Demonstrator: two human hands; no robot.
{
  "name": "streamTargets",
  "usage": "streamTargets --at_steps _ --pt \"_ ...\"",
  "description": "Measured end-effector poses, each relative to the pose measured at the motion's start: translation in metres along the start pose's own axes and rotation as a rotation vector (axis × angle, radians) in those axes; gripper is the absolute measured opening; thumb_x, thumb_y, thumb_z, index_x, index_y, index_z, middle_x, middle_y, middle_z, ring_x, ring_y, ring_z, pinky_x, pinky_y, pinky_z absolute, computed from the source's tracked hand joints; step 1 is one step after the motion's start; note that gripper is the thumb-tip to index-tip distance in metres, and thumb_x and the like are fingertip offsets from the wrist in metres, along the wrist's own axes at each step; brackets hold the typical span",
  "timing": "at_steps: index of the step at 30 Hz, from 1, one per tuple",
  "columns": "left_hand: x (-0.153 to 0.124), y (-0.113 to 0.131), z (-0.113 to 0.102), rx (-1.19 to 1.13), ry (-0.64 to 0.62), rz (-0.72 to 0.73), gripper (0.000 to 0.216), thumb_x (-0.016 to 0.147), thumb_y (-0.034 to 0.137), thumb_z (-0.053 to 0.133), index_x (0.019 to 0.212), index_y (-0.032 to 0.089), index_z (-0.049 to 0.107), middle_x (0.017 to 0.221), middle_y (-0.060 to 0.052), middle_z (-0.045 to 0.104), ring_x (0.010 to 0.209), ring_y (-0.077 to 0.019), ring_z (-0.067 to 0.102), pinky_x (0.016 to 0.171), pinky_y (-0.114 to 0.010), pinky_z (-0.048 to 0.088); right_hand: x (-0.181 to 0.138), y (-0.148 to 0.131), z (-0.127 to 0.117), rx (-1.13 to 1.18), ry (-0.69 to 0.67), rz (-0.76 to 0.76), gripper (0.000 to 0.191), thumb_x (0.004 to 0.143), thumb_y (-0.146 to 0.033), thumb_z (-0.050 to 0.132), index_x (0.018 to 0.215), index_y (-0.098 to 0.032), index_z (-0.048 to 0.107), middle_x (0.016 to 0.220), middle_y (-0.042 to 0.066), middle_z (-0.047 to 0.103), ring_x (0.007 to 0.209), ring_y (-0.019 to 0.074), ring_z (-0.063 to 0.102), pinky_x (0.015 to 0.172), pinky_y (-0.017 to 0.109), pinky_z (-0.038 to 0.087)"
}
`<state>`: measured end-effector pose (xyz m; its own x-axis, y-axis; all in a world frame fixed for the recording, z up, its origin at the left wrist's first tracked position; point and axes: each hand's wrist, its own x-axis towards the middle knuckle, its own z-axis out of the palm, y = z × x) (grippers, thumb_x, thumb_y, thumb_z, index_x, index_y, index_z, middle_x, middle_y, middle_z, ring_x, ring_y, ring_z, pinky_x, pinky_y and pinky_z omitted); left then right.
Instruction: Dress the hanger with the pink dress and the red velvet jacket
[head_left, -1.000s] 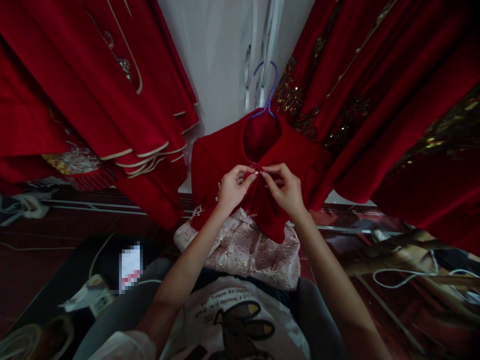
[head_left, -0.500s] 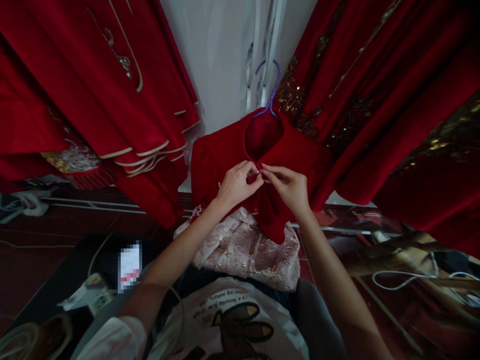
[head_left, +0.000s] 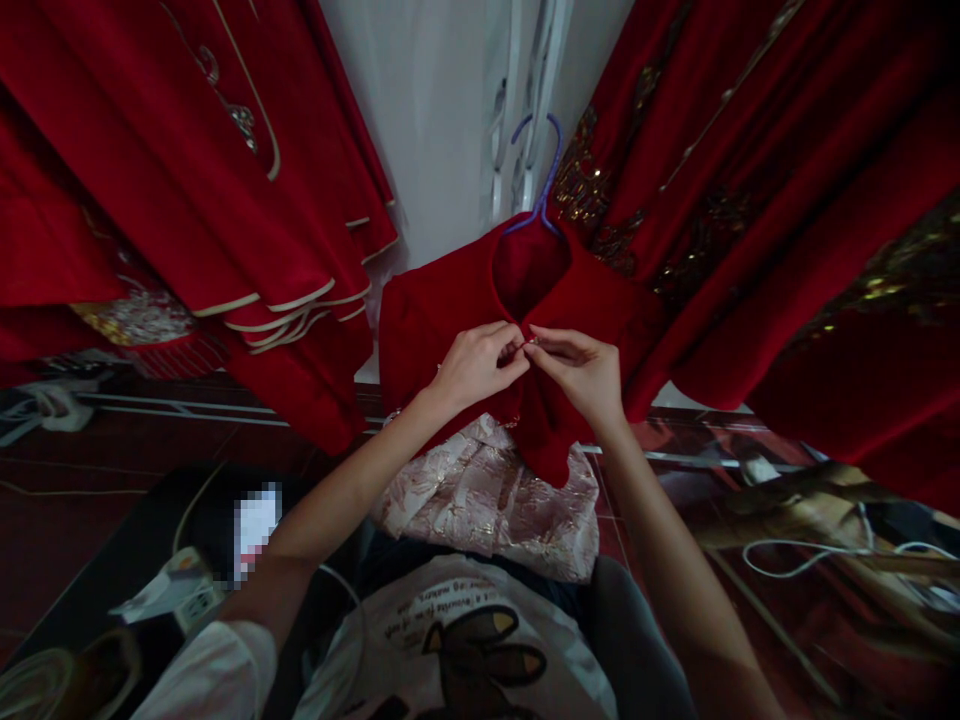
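Observation:
A red jacket (head_left: 442, 300) hangs on a purple hanger (head_left: 541, 195) in front of me, its lower part over a pale brocade cloth (head_left: 495, 500) with a metallic sheen on my lap. Just below the neckline, my left hand (head_left: 484, 362) pinches the left side of the front edge. From the right, my right hand (head_left: 581, 370) pinches the other side, fingertips almost touching those of the left. A small shiny fastening, perhaps a button, glints between the fingertips. The fingers partly hide it, so its exact kind is unclear.
Red garments with pale piping (head_left: 300, 200) hang at the left; red garments with gold sequins (head_left: 750, 220) hang at the right. A white power strip (head_left: 196, 595) lies on a black surface at lower left. White cable (head_left: 795, 560) and wooden pieces lie at lower right.
Both hands have shifted very slightly to the right at the jacket's front and still pinch it. The view has moved a little; the hanger and garments are otherwise the same.

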<state>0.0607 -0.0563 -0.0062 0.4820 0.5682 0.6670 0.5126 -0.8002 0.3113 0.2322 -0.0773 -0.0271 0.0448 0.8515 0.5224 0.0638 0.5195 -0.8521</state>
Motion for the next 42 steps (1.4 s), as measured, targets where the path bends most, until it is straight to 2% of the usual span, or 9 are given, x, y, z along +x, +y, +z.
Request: streamTargets --at_steps 5,10,14,19,25,29,33,37,42 --pt "0.000 0.001 0.000 0.129 -0.060 0.119 0.009 0.091 0.019 0.051 0.087 0.016 0.058 0.086 -0.005 0.061 0.085 -0.0171 0.058 0.079 -0.030 0.049 0.000 0.002 0.004 -0.042 -0.042 -0.034 0.026 0.078 -0.027 0.072 0.103 -0.021 0.068 0.103 0.003 0.070 0.093 0.0168 0.068 0.086 0.035 0.059" --pt "-0.020 0.007 -0.004 -0.046 -0.048 -0.065 0.021 0.096 0.017 0.039 0.107 0.018 0.056 0.101 -0.006 0.062 0.097 -0.0168 0.060 0.089 -0.032 0.049 -0.022 0.013 0.024 -0.288 0.085 -0.187 0.054 0.081 -0.026 0.065 0.131 -0.025 0.045 0.121 0.009 0.050 0.105 0.0192 0.057 0.093 0.039 0.053" --pt "-0.042 0.006 -0.016 -0.179 -0.031 -0.190 0.028 0.097 0.016 0.036 0.113 0.022 0.058 0.108 -0.004 0.064 0.099 -0.0141 0.062 0.090 -0.030 0.049 -0.051 0.034 0.027 -0.467 0.094 -0.049 0.068 0.074 -0.026 0.067 0.132 -0.021 0.031 0.113 0.010 0.049 0.080 0.0169 0.057 0.073 0.037 0.055" --pt "-0.065 -0.008 -0.039 -0.098 0.060 -0.291 0.026 0.097 0.021 0.038 0.105 0.022 0.063 0.101 -0.004 0.065 0.094 -0.0157 0.062 0.088 -0.032 0.048 -0.054 0.038 -0.016 -0.507 0.003 0.184 0.045 0.073 -0.024 0.064 0.112 -0.022 0.040 0.084 0.001 0.057 0.067 0.0162 0.058 0.059 0.030 0.049" --pt "-0.085 -0.034 -0.042 -0.017 0.097 -0.369 0.017 0.089 0.019 0.051 0.102 0.021 0.062 0.097 -0.003 0.064 0.083 -0.0149 0.061 0.081 -0.031 0.050 -0.041 -0.029 -0.060 -0.266 -0.067 0.203 0.031 0.076 -0.030 0.068 0.100 -0.024 0.049 0.087 0.002 0.059 0.078 0.0156 0.061 0.066 0.027 0.051" --pt "-0.086 -0.042 -0.020 -0.050 0.150 -0.394 0.020 0.082 0.018 0.059 0.102 0.020 0.057 0.098 -0.003 0.063 0.083 -0.0138 0.060 0.079 -0.029 0.051 -0.049 -0.062 -0.036 -0.158 -0.290 0.195 0.030 0.077 -0.028 0.070 0.099 -0.025 0.051 0.096 0.003 0.058 0.088 0.0156 0.060 0.073 0.027 0.053" --pt "-0.085 -0.045 0.002 -0.014 0.207 -0.433 0.024 0.078 0.020 0.065 0.098 0.020 0.051 0.092 -0.002 0.060 0.079 -0.0136 0.059 0.077 -0.029 0.050 -0.056 -0.046 0.001 -0.098 -0.466 0.210 0.032 0.076 -0.028 0.072 0.101 -0.025 0.052 0.099 0.003 0.057 0.092 0.0162 0.059 0.081 0.032 0.055" --pt "-0.084 -0.046 0.013 0.040 0.233 -0.468 0.025 0.078 0.020 0.065 0.095 0.020 0.048 0.089 -0.001 0.058 0.078 -0.0140 0.058 0.076 -0.030 0.049 -0.051 -0.004 0.027 -0.025 -0.427 0.212 0.033 0.074 -0.027 0.072 0.101 -0.024 0.052 0.099 0.002 0.056 0.092 0.0150 0.058 0.079 0.030 0.055" --pt "-0.085 -0.044 0.016 -0.049 0.302 -0.485 0.013 0.085 0.020 0.059 0.093 0.020 0.049 0.086 -0.001 0.061 0.076 -0.0122 0.061 0.074 -0.027 0.051 -0.034 0.037 0.051 -0.147 -0.195 0.184 0.036 0.067 -0.026 0.076 0.096 -0.022 0.054 0.085 -0.001 0.054 0.074 0.0128 0.056 0.064 0.026 0.052"
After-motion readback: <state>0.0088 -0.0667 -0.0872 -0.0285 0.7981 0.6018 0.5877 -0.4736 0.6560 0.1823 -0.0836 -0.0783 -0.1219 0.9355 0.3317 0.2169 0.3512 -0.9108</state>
